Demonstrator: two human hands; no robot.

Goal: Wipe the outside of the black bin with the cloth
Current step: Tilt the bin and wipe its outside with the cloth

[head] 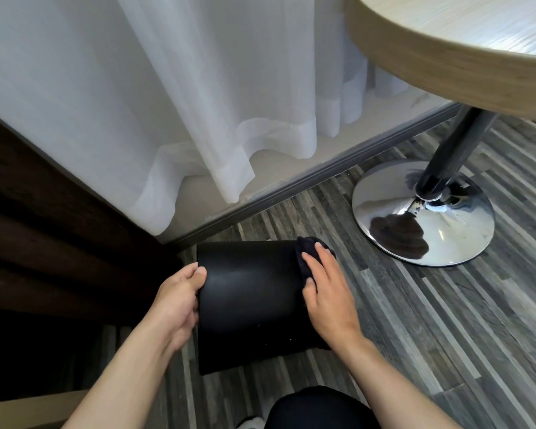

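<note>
Right hand (pixel 325 292) pressing dark cloth (pixel 307 255), matte black bin (pixel 251 298)

Lit softly by daylight through the sheer white curtain (pixel 167 88) across the upper left of the frame. Deep shadow over the dark brown wooden panel (pixel 44 227) at left, detail lost. Bright glare and warped reflections on the round chrome table base (pixel 421 218) at right. Faint sheen on the smooth black bin (pixel 251 292). Wide-angle bending at edges; slight softness throughout.

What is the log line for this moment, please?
left hand steadies black bin | right hand presses cloth on bin side
</note>
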